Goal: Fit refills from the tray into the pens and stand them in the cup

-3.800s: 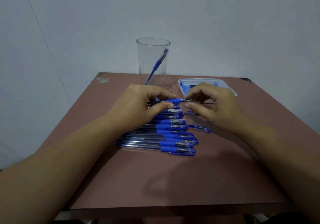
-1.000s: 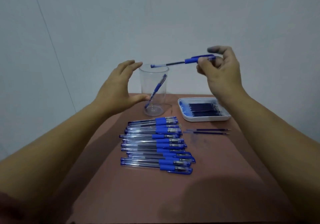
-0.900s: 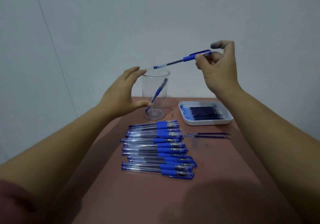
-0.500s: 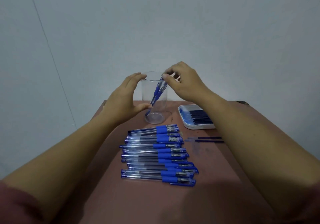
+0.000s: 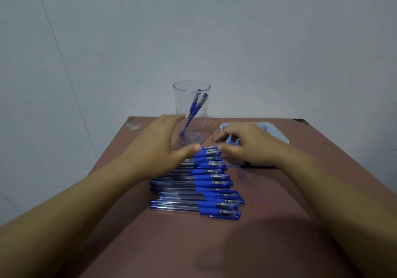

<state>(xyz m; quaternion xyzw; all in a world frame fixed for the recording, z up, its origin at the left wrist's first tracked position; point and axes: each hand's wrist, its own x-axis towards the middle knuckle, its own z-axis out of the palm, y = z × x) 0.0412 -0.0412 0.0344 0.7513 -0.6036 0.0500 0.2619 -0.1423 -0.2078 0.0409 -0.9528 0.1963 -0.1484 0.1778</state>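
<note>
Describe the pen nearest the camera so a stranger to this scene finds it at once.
On the brown table, a row of blue pens lies in front of the clear cup. The nearest pen is the row's last one on the camera's side, with a neighbouring pen on its far side only.

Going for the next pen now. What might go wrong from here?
1. The left hand is close to the cup, whose two pens lean to one side; a bump may tip it.
2. The row of pens is packed tight; lifting the far one may roll its neighbours.
3. Loose refills lie under the wrist of the right hand and may get swept away.
</note>
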